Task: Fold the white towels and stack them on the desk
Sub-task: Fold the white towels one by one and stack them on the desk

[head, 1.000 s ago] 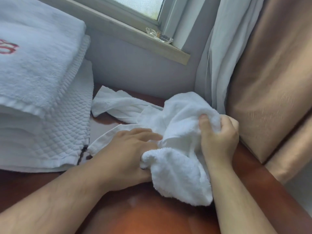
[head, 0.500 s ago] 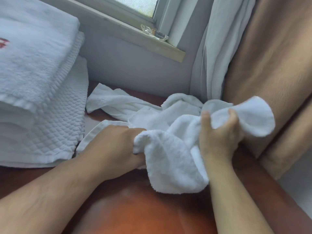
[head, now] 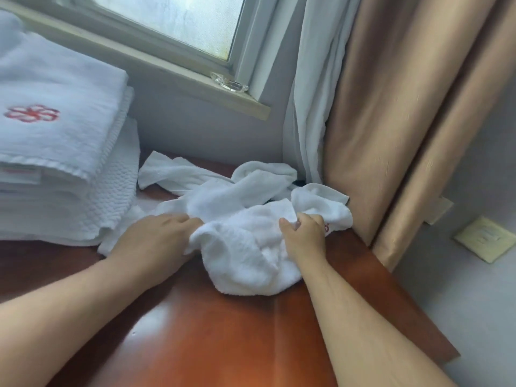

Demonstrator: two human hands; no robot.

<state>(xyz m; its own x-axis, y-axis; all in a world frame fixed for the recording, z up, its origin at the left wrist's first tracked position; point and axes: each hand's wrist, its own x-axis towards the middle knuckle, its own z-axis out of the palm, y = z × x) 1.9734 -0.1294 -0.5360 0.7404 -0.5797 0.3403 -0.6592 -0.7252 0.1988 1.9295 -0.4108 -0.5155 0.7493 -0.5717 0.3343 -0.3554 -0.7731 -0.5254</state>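
Note:
A crumpled small white towel point(head: 245, 252) lies on the brown wooden desk point(head: 223, 331), near its far right corner. My right hand point(head: 304, 236) grips a bunch of its cloth on the right side. My left hand point(head: 156, 241) holds the towel's left edge, with its fingertips hidden under the fabric. More loose white towels point(head: 190, 177) lie crumpled behind it, against the wall. A stack of folded white towels point(head: 55, 152) with a red emblem on top stands at the left of the desk.
A window sill point(head: 167, 71) with a small glass dish point(head: 229, 82) runs above the desk. White and tan curtains point(head: 377, 107) hang at the right, touching the desk's corner. The desk's right edge drops off to a grey wall with a socket plate point(head: 484, 238).
My right hand, which had lifted a flap of the towel out to the right, has come down with it onto the desk. The view has tilted upward.

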